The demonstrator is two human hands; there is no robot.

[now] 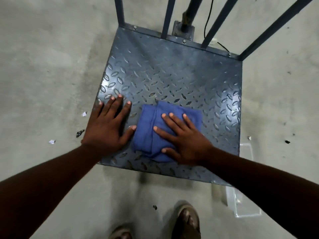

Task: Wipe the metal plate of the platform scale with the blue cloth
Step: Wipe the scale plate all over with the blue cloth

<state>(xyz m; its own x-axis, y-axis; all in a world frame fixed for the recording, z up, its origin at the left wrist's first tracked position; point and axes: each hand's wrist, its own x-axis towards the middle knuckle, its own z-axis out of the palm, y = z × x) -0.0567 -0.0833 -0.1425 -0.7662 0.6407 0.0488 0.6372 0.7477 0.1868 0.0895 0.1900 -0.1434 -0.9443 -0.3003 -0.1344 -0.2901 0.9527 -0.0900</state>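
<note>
The platform scale's metal plate [172, 73] is a grey, diamond-patterned square on the concrete floor. A folded blue cloth [148, 133] lies on its near middle part. My right hand [186, 142] presses flat on the cloth with fingers spread, palm covering its right near part. My left hand [107, 128] rests flat on the bare plate at its near left corner, fingers spread, thumb touching the cloth's left edge.
Dark blue upright bars [222, 19] and a post [191, 12] rise from the plate's far edge, with a black cable behind. A clear plastic container [245, 204] sits under the plate's near right side. Paper scraps [51, 141] litter the floor at left. My feet [186, 219] stand below.
</note>
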